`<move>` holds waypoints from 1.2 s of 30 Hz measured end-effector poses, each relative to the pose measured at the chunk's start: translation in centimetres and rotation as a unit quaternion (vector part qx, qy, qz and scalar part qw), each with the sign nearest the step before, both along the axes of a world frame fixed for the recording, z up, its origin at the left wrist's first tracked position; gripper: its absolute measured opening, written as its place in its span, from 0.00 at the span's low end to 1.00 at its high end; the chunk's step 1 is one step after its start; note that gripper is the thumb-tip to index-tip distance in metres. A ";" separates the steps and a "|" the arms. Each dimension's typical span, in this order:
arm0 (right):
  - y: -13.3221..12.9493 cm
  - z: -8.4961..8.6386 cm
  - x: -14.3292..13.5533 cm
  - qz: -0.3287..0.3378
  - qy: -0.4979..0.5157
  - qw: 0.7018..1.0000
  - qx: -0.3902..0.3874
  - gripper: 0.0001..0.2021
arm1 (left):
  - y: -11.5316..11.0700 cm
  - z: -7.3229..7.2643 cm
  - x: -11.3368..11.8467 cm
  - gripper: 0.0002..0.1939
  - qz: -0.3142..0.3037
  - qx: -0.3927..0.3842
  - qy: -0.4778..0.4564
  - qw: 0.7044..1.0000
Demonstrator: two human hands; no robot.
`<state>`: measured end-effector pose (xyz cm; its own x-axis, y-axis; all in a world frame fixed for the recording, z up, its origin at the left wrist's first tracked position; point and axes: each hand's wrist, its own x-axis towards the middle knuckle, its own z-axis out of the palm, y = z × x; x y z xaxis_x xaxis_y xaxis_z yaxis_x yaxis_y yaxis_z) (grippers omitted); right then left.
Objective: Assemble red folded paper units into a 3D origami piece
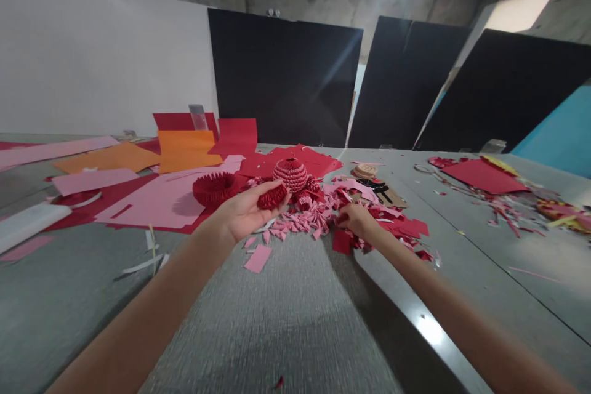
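My left hand (249, 210) is closed round a small dark red folded-paper piece (272, 196), held above the table. Just behind it stands a round red and pink folded-paper ball (290, 175). To the left of that hand sits a larger red pleated paper ring (215, 189). My right hand (354, 219) reaches into the pile of small red folded pieces, its fingers bent together; whatever they pinch is too small to make out. Pink folded pieces (300, 220) lie heaped between my two hands.
Pink sheets (152, 200), orange sheets (184, 149) and red sheets cover the left of the table (258, 320). A white roll (34, 226) lies at far left. Red card (484, 175) and paper scraps lie at right. Black panels (286, 80) stand behind.
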<state>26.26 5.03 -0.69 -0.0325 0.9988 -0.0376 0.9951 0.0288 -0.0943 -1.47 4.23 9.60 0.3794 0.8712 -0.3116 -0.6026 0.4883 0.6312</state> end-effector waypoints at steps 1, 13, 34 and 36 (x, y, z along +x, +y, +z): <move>-0.2 0.2 0.3 0.001 -0.003 1.000 0.001 0.15 | 0.2 -0.1 -0.2 0.06 0.000 0.003 -0.002 1.000; 0.2 0.1 0.1 0.025 -0.009 1.000 0.015 0.15 | 1.1 0.1 -1.3 0.11 -0.003 0.003 -0.013 1.000; -1.9 1.3 -1.1 -0.038 0.140 0.984 0.102 0.14 | 0.4 0.8 -1.4 0.08 0.017 0.000 -0.010 1.000; -2.1 2.2 -1.4 -0.032 0.192 0.971 0.140 0.13 | 0.4 0.8 -1.3 0.07 0.020 0.004 -0.004 1.000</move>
<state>24.90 2.94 1.50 0.0724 0.9686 0.2379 0.8886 0.0457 -0.4564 -2.77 4.60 10.39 0.3467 0.8879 -0.3025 -0.6265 0.4592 0.6298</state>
